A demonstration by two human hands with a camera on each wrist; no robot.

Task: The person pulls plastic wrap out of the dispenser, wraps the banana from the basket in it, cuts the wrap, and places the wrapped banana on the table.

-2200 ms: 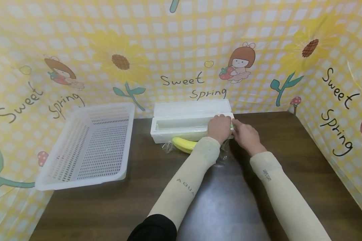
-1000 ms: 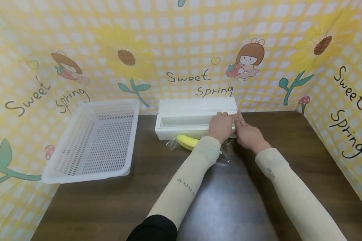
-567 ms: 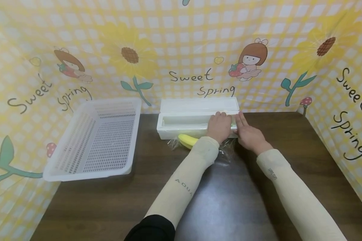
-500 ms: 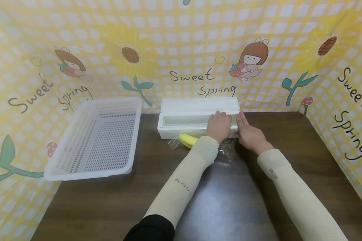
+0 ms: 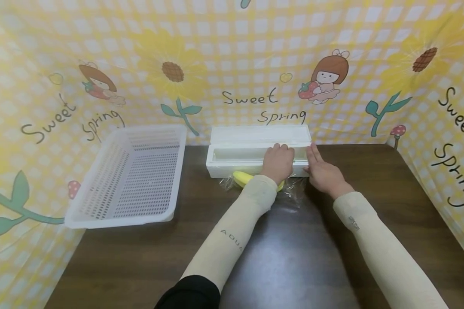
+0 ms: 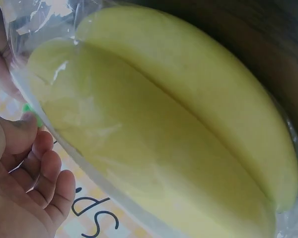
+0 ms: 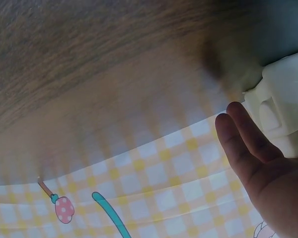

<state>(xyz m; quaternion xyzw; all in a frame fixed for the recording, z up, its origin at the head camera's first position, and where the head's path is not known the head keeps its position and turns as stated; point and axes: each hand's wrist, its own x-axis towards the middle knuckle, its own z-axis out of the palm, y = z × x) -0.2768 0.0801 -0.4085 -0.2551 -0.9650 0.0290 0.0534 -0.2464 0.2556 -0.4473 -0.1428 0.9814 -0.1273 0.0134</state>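
Observation:
A long white cling film dispenser (image 5: 217, 172) stands at the back of the table, lid raised. My left hand (image 5: 278, 163) is over the right part of its front edge; in the left wrist view its thumb and fingers pinch a small green slide cutter (image 6: 33, 115). With straight fingers, my right hand (image 5: 325, 175) rests against the dispenser's right end. Two yellow bananas (image 6: 154, 119) lie side by side under clear film in front of it, partly hidden by my left forearm in the head view. Crumpled film (image 5: 294, 191) spreads to their right.
A white perforated plastic basket (image 5: 120, 222) stands on the left of the dark wooden table (image 5: 131, 266). Yellow checked cloth (image 5: 247, 56) with printed flowers rises behind and at both sides.
My left hand has shifted left along the dispenser's edge, widening the gap between the hands. My right hand has moved from the front corner to the right end, fingers straightened. The view has drifted slightly.

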